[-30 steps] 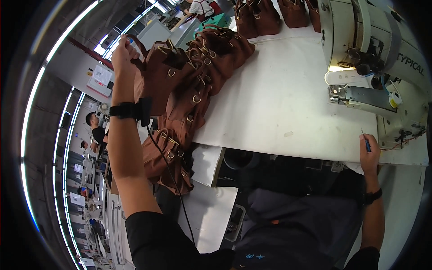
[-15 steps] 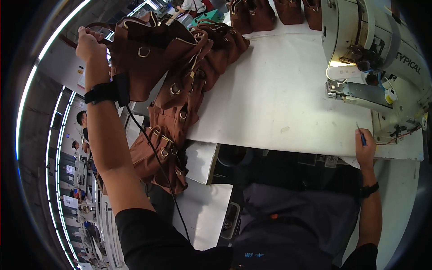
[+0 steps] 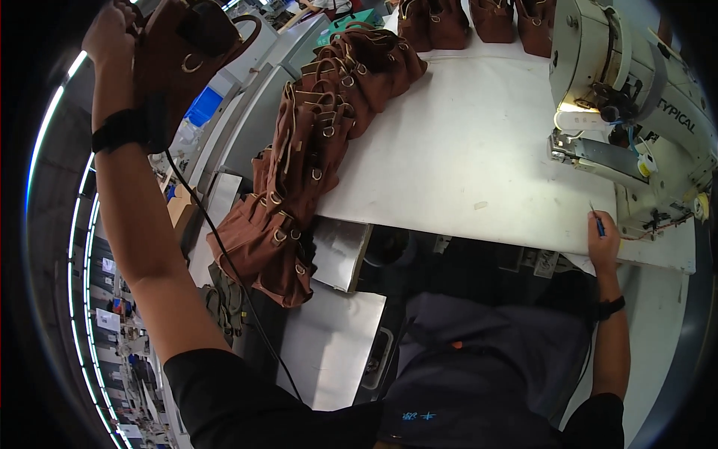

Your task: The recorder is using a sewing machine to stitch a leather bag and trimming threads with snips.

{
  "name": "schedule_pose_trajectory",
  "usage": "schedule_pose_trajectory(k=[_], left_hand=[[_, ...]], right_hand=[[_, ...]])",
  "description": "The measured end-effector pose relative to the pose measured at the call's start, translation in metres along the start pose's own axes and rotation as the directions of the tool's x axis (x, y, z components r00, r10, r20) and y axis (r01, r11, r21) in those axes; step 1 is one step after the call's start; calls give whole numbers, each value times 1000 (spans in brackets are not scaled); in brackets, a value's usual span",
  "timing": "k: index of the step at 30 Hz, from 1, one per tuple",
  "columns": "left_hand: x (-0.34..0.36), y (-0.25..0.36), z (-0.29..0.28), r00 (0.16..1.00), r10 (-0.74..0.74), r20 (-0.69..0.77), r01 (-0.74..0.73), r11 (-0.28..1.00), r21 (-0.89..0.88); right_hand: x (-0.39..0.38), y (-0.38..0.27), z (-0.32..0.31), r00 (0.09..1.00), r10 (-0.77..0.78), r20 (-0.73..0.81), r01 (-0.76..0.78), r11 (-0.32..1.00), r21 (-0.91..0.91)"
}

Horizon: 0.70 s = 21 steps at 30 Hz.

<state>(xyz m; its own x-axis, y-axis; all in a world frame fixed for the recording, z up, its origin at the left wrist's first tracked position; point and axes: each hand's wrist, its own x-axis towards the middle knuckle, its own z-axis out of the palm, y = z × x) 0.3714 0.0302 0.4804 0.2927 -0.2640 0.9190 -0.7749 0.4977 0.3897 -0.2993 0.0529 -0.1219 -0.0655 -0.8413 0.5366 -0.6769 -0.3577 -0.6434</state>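
My left hand (image 3: 109, 36) is raised at the far upper left, its fingers closed on a brown leather handbag (image 3: 161, 63). This bag hangs apart from the others and shows a metal D-ring and a curved handle. Just right of it, a row of similar brown handbags (image 3: 318, 135) lies slumped along the table's left edge. My right hand (image 3: 603, 241) rests near the front right of the white table (image 3: 456, 150). It grips a small blue-handled tool (image 3: 600, 225) with a thin pointed metal tip; its exact kind is unclear.
An industrial sewing machine (image 3: 636, 75) stands at the table's right, its lamp lit. Several more brown bags (image 3: 447, 26) stand at the back. A metal-coloured panel (image 3: 340, 251) sits below the left front edge. A black cable (image 3: 235, 277) runs from my left wrist. Beyond lies a blue bin (image 3: 203, 107).
My left hand has carried the handbag up and left, away from the row, uncovering more of the bags there. My right hand stays in nearly the same spot with the tool.
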Motion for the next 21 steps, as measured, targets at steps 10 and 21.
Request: schedule_pose_trajectory(k=[10,21], left_hand=[[-207,-15,188,880,-304,365,469,681,-563],[-391,-27,233,443,-123,888,199,979,36]], right_hand=[[-2,-2,0,999,-20,-28,19,1000,-17],[-4,-5,-2,999,12,-40,-11,1000,8]])
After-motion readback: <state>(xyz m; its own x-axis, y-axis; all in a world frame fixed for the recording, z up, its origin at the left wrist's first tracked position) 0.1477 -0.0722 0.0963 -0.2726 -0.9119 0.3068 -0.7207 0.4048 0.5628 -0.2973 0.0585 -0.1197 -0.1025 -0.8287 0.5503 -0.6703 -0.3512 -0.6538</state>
